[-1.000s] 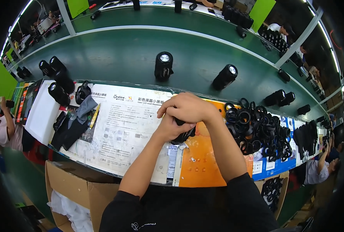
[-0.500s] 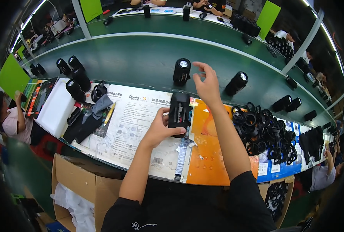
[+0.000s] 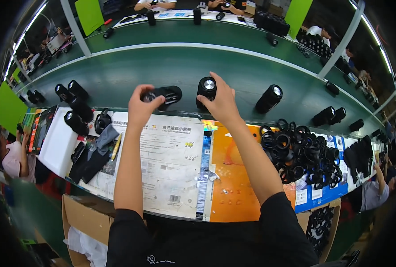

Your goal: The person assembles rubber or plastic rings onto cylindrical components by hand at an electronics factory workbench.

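My left hand (image 3: 140, 108) grips a black cylindrical speaker (image 3: 174, 95), tipped on its side over the green conveyor surface. Its thumb presses the near side and the fingers curl behind. To the right, my right hand (image 3: 223, 105) is wrapped around an upright black speaker with a silver round top (image 3: 206, 88), the thumb in front and fingers along its far right side. Another speaker of this kind (image 3: 269, 99) stands farther right on the green surface. Below my hands lie a white printed board (image 3: 162, 173) and an orange sheet (image 3: 233, 191).
Black rings (image 3: 291, 151) lie heaped at the right, beside black cloth pieces (image 3: 359, 155). Several speakers (image 3: 75, 122) stand at the left near a grey cloth (image 3: 105, 140) and yellow pen (image 3: 116, 147). Cardboard boxes (image 3: 84, 218) flank me below. Co-workers sit left, right and across.
My left hand has carried its speaker from over the white board forward and left onto the green surface side, tipping it. My right hand, open before, has closed around the upright speaker.
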Tool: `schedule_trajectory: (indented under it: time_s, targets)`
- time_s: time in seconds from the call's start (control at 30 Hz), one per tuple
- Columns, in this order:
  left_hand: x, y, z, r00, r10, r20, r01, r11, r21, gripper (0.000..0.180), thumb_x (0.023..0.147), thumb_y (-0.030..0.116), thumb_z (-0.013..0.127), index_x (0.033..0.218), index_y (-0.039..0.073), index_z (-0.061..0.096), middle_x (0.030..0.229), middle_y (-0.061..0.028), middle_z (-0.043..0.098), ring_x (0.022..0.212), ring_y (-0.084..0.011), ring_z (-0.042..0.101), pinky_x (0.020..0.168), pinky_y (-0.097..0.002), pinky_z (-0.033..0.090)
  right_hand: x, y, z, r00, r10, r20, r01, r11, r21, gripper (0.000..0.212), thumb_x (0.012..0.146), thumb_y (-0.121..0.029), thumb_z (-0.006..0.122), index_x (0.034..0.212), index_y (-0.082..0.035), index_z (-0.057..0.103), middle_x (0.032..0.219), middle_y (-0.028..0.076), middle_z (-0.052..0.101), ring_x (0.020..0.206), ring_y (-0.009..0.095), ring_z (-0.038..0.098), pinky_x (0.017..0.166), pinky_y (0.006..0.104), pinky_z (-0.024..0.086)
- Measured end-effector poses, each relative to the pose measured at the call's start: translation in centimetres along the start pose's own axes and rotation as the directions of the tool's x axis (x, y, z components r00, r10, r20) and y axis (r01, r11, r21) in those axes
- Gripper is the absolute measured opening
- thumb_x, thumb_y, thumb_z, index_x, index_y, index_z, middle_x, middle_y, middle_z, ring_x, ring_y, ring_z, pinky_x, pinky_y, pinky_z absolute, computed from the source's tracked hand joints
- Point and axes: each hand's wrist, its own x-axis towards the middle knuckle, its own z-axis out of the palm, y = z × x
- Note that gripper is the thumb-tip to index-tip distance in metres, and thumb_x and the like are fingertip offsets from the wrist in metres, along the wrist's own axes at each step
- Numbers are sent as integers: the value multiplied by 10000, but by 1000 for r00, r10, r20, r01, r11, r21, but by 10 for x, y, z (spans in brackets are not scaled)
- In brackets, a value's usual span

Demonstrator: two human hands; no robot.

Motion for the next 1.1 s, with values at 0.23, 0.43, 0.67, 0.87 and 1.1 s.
schedule_trajectory:
  time_s: [0.23,0.43,0.67,0.87,1.1]
  targets:
    - [57,26,55,954,241,177,-296,849,438,648,896,197,919,1492,186,664,1423,-168,695,1279,-416,704,1084,-493,589,-63,-24,-84,964,251,88,-264,869,417,1001,834,-340,1014,1629,-28,491,1301,240,750,1175,332,766,1031,415,596]
    - [59,45,78,894,202,399,-387,796,465,753,930,204,904,1616,309,612,1548,-194,599,1369,-431,651,1144,-511,560,-107,-28,-116,964,257,67,-265,910,320,932,875,-299,992,1637,-64,509,1300,163,763,1172,232,754,1067,367,576]
    - [-63,62,125,900,246,361,-44,874,-485,534,1086,443,775,1444,59,676,1335,-107,738,1263,-255,693,1172,-443,512,-139,-25,-117,973,226,44,-202,750,629,887,969,-164,900,1691,-41,401,1328,117,721,1248,199,694,1128,376,538]
    - [-151,61,152,781,104,615,322,777,-540,1157,885,845,741,1635,-2,494,1444,-106,674,1312,-205,662,1138,-360,533,-154,-27,-94,975,183,129,-222,865,451,898,1044,-354,830,1765,-86,368,1606,210,561,1435,352,553,1223,436,435]
    - [-156,44,139,901,-94,423,414,475,-776,829,1088,720,598,1467,-17,574,1302,-163,740,1122,-270,777,1002,-425,665,-174,-19,-70,889,262,375,-453,609,650,1024,1031,-286,862,1785,-17,223,1639,216,559,1418,293,642,1189,421,506]
